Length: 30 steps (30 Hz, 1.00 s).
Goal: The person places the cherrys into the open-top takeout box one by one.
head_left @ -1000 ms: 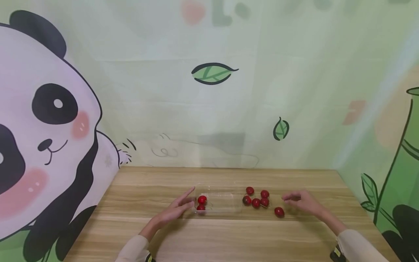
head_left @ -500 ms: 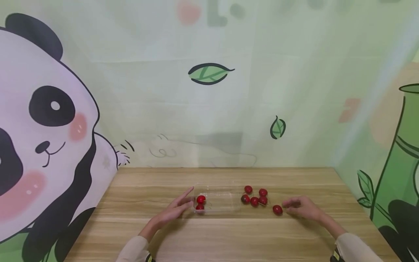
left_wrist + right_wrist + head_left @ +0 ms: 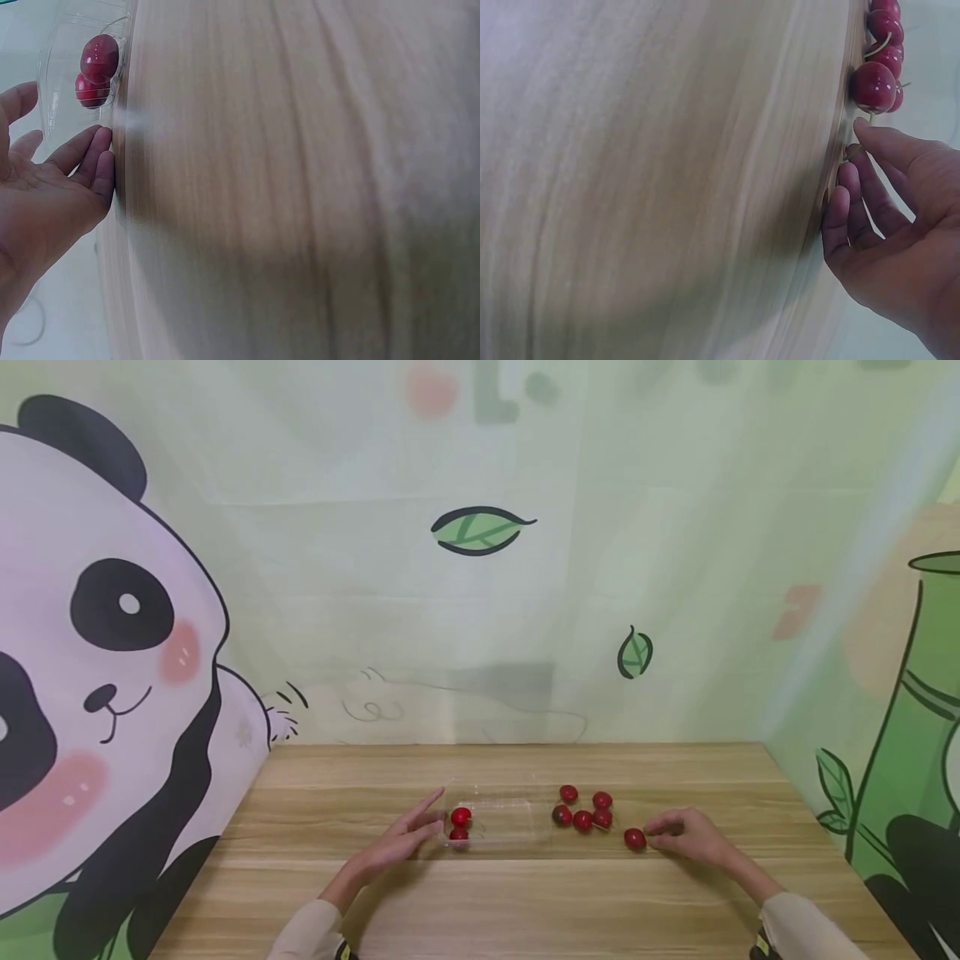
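A clear plastic box (image 3: 501,822) lies on the table with two red cherries (image 3: 461,817) at its left end. My left hand (image 3: 397,842) rests beside that end, fingers extended, fingertips at the box wall; it grips nothing. In the left wrist view the same cherries (image 3: 100,58) show through the plastic. My right hand (image 3: 692,837) is by a lone cherry (image 3: 635,839). Seen from the right wrist, thumb and forefinger are close to that cherry's (image 3: 874,87) stem, with a small gap between their tips. Part of the stem is hidden by the thumb.
Several more cherries (image 3: 582,821) lie in a loose group between the box and the lone cherry. The wooden table (image 3: 480,906) ends at a cloth backdrop (image 3: 345,568) printed with a panda and leaves.
My right hand has come down and closer to the lone cherry, and its thumb and fingers have drawn nearer to the stem. The left hand and the box stay in place.
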{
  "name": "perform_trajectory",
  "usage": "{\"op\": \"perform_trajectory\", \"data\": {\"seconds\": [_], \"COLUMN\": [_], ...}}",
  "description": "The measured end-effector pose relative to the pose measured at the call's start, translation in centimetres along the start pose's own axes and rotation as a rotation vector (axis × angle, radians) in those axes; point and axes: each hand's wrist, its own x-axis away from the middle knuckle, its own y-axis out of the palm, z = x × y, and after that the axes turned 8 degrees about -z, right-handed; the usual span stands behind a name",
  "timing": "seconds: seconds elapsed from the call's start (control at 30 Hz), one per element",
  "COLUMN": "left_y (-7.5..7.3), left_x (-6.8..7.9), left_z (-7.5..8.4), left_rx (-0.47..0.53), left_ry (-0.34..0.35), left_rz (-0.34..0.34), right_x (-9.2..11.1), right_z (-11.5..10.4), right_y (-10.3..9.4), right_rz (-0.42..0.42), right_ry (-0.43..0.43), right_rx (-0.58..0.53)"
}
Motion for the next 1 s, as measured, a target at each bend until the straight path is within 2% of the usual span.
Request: {"op": "perform_trajectory", "data": {"seconds": [0.47,0.77,1.0], "left_y": [0.0,0.0,0.0], "left_x": [0.1,0.1,0.0], "left_z": [0.0,0.1,0.0], "left_rx": [0.004,-0.003,-0.004], "left_ry": [0.006,-0.006,-0.007], "left_rz": [-0.002,0.004,0.004], "right_x": [0.1,0.1,0.2], "right_z": [-0.3,-0.4,-1.5], "right_y": [0.2,0.0,-0.3], "right_rz": [0.031,0.034,0.035], "right_ry": [0.007,0.057,0.107], "right_rx": [-0.004,-0.099,-0.124]}}
